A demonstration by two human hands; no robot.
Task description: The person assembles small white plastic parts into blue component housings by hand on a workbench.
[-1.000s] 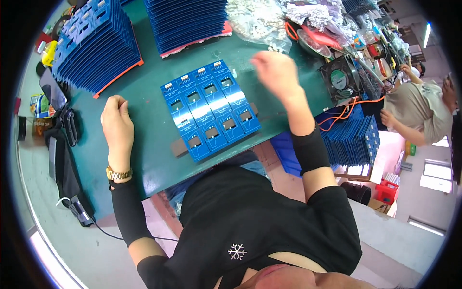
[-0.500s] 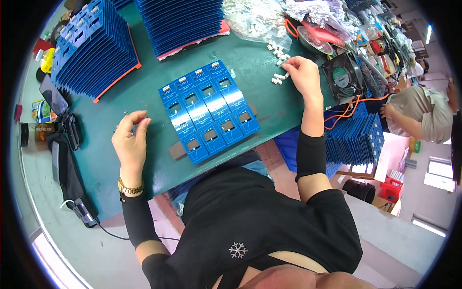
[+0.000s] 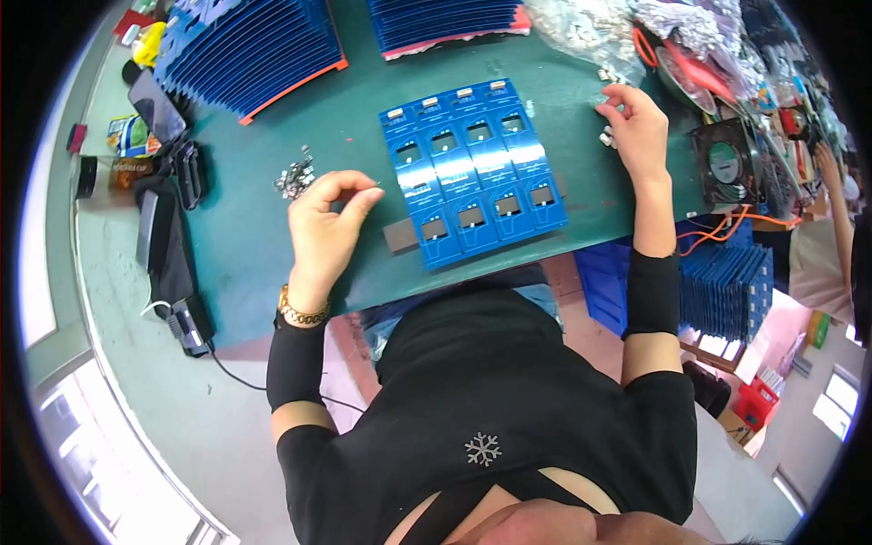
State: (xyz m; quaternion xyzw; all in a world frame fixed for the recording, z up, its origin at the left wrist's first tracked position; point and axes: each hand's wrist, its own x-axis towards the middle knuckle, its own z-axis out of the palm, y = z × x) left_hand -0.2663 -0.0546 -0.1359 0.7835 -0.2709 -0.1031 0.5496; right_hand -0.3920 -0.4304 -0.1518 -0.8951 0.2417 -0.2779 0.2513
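Observation:
A blue circuit board panel with rows of rectangular cutouts and white connectors along its far edge lies on the green table. Left of it, my left hand is closed in a pinch, fingertips just short of the panel's edge. A tiny thing seems to show at those fingertips, too small to name. Behind that hand lies a pile of small metal parts. To the panel's right, my right hand also pinches, over the loose white connectors; what it holds, if anything, is hard to see.
Stacks of blue boards stand at the back. A bag of white parts and a black fan are to the right. A phone and black cases line the left. A grey strip sits partly under the panel.
My left hand has come away from the small metal parts toward the panel, so their pile now shows. My right hand remains by the white connectors. The whole view has shifted.

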